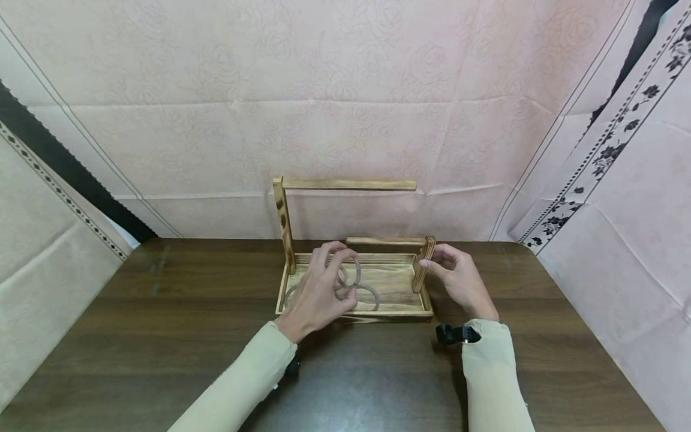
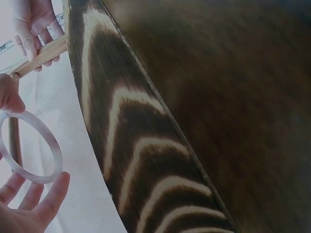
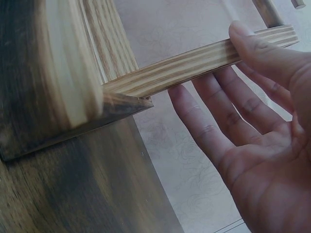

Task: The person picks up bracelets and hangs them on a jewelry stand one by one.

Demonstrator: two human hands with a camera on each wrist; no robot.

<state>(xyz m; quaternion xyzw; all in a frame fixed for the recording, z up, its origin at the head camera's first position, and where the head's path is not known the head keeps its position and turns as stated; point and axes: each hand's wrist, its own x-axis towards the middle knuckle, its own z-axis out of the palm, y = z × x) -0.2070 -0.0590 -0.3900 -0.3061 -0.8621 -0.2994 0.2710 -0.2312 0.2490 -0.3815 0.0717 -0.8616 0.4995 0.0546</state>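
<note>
My left hand (image 1: 323, 291) is over a low wooden tray and pinches a pale, translucent bangle (image 2: 55, 149) between thumb and fingertips. Another bangle (image 1: 376, 294) lies in the tray (image 1: 394, 314), partly behind that hand. At the tray's right end, my right hand (image 1: 459, 277) holds the shorter wooden post (image 3: 194, 67), thumb on one face and fingers on the other. From this post a short round bar (image 1: 384, 241) reaches left. The taller post (image 1: 284, 225) stands at the left end and carries a long bar (image 1: 348, 185) pointing right.
The stand sits near the back edge of a dark brown wooden table (image 1: 178, 336). Behind it hangs a pale flowered cloth (image 1: 345, 78), with more cloth at both sides. A black band (image 1: 450, 333) is at the right wrist.
</note>
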